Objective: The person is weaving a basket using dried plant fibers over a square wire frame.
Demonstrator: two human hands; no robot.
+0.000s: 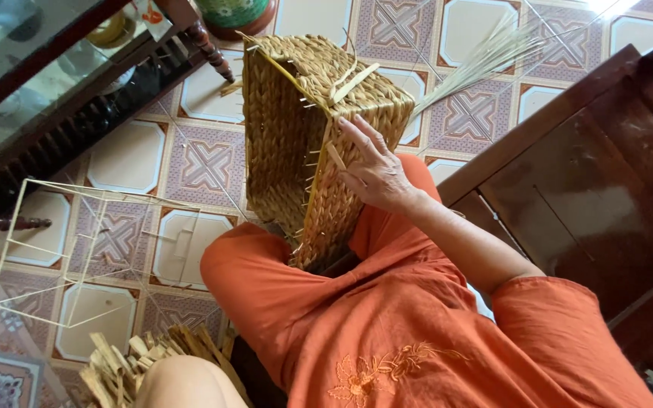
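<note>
Here, centre frame, right hand [378, 172] lies fingers spread on the tan rectangular woven straw basket [307, 136] propped on the lap; keep it braced firmly; left hand hidden, fingers untellable.

A person in an orange dress sits over a patterned tile floor [205, 162]. The right hand [376, 170] lies flat, fingers spread, against the side of a rectangular woven straw basket [289, 128] propped on the lap. The left hand is hidden. A bare wire box frame [77, 249] stands nearby, with cut straw strips [145, 359] beside it.
</note>
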